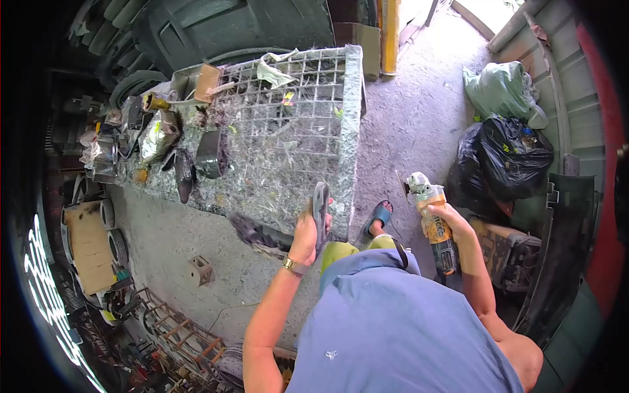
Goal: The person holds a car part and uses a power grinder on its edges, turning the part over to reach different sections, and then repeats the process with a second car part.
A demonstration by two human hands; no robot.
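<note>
My left hand (305, 237) is closed around a dark grey, narrow piece with a rounded end (320, 211), raised at the near right corner of the worktable (352, 118). A blurred dark strip (259, 234) sticks out on the other side of my wrist, along the table's near edge; I cannot tell whether it belongs to the held piece. My right hand (451, 219) grips an orange and black angle grinder (434, 226) by its body, off the table's right side. Its thin disc (401, 187) points toward the table, apart from the held piece.
The table has a wire grid top covered in fibrous debris, with a pale cloth (275, 75) and dark parts (211, 154) on it. Black garbage bags (514, 150) and a green sack (498, 92) stand right. A hollow block (200, 270) and a ladder-like frame (180, 331) lie on the floor.
</note>
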